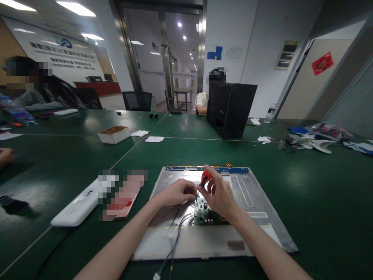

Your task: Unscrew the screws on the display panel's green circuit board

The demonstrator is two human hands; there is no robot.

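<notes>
A flat metal-backed display panel (250, 241) lies on the green table in front of me. On its middle sits a green circuit board (201, 219), partly covered by my right hand (220, 196). That hand is closed on a small red-and-black screwdriver (205, 177), whose thin shaft points down at the board's upper left corner. My left hand (182, 191) meets it there, fingertips pinched by the shaft's tip; what they hold is too small to make out. Thin dark cables (178, 233) run from the board's left side to a white connector (156, 276) past the panel's front edge.
Left of the panel lie a pink phone (128, 206) and a white power strip (78, 206). An open cardboard box (114, 136), a large black case (230, 111) and loose parts (305, 142) stand farther back. Other people sit at the far side and left; one hand (6, 156) shows.
</notes>
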